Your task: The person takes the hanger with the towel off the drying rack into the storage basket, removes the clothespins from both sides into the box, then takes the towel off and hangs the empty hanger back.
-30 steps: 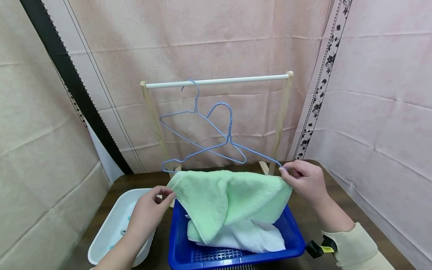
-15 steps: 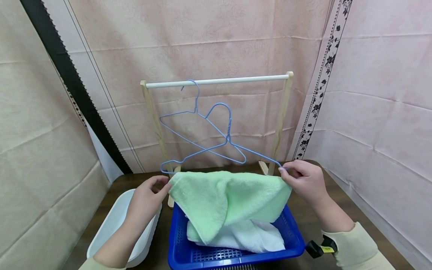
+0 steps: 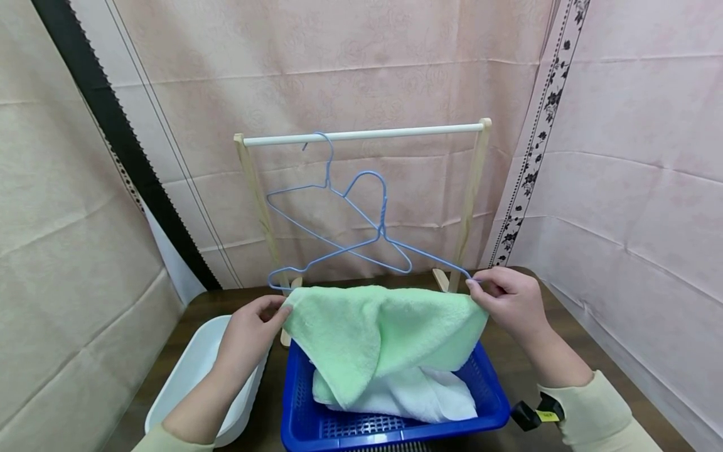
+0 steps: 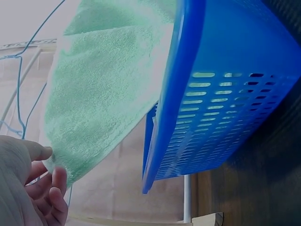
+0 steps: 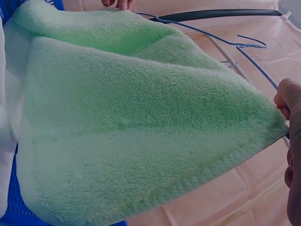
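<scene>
A light green towel (image 3: 384,333) is stretched over the lower part of a blue wire hanger (image 3: 382,220), with its lower end down in a blue basket (image 3: 290,402). My right hand (image 3: 508,301) pinches the towel's right corner together with the hanger's right end. At the towel's upper left corner, my left hand (image 3: 248,333) pinches the edge between thumb and fingers. The left wrist view shows that thumb (image 4: 44,151) against the towel's edge. The hanger's bottom bar is mostly hidden behind the towel.
Behind stands a wooden rack with a white rail (image 3: 367,134), and a second blue hanger (image 3: 329,166) hangs from it. White cloth (image 3: 423,395) lies in the basket. Left of the basket is a white tray (image 3: 186,376), partly behind my left arm.
My left hand has moved up and left a little, its fingertips now at the towel's upper corner. The hanger's left end shifted slightly left. My right hand has kept its place.
</scene>
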